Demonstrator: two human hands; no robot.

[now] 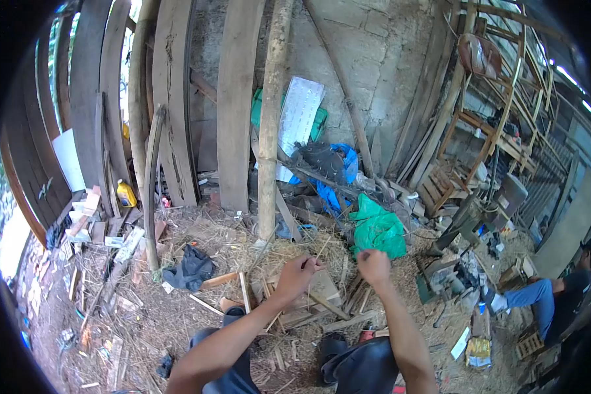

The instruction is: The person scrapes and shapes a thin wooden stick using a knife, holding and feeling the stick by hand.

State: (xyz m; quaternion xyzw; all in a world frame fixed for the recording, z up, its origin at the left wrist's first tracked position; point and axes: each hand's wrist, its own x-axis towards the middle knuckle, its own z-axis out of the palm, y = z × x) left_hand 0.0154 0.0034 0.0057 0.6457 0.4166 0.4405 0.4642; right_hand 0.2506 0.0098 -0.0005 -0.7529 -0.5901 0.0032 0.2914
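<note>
My left hand [299, 274] is raised in front of me over the wood scraps, its fingers curled into a pinch. Level with it and a short way to the right, my right hand [374, 266] is closed too, with its back towards me. Anything held in either hand is too small or hidden to make out. Below and between the hands lie a flat piece of wood [323, 289] and several sticks on straw. Just beyond my right hand is a crumpled green plastic bag [379, 226].
An upright wooden pole [269, 131] stands ahead, with planks [238, 105] leaning behind. A black cloth or bag [189, 269] and a yellow jug [126, 194] are to the left. On the right, a person [558, 289] sits near scattered wood and a wooden frame [469, 151].
</note>
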